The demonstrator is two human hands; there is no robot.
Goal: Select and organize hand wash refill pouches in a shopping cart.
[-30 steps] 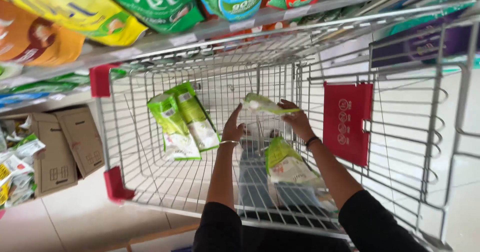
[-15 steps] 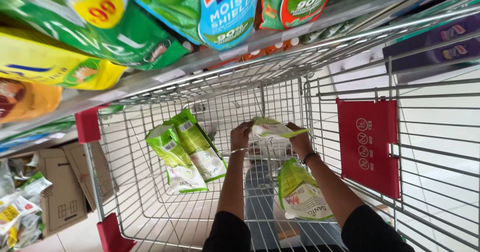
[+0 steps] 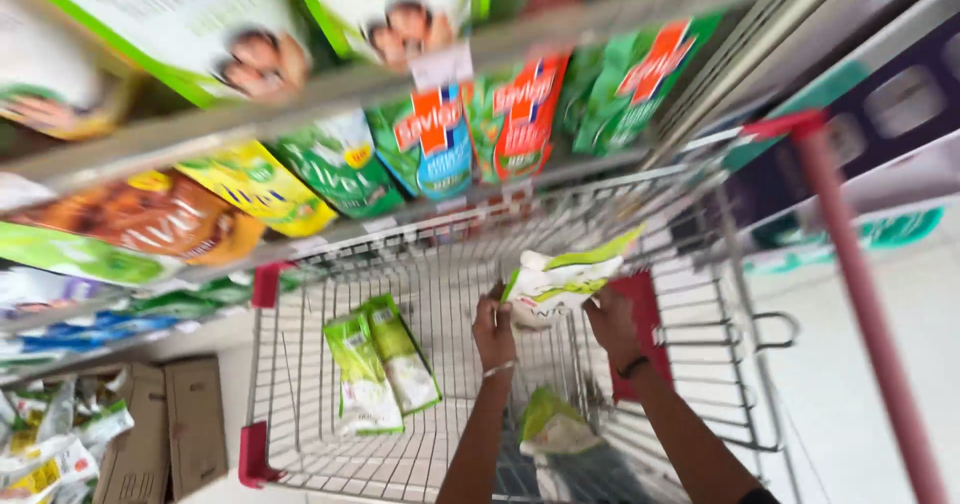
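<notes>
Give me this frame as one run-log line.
left hand: holds pouch | right hand: holds same pouch | pouch: above cart | in cart: two green packs, another pouch

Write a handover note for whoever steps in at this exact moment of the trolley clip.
Left hand and right hand: both grip one green-and-white pouch, held above the wire trolley.
Done: two green-and-white pouches lie side by side on the trolley floor; a third pouch lies below the hands, near the person.
Left: the held pouch is not yet set down.
Nearby: stocked shelves ahead, cardboard boxes on the floor to the left. The view is blurred.
</notes>
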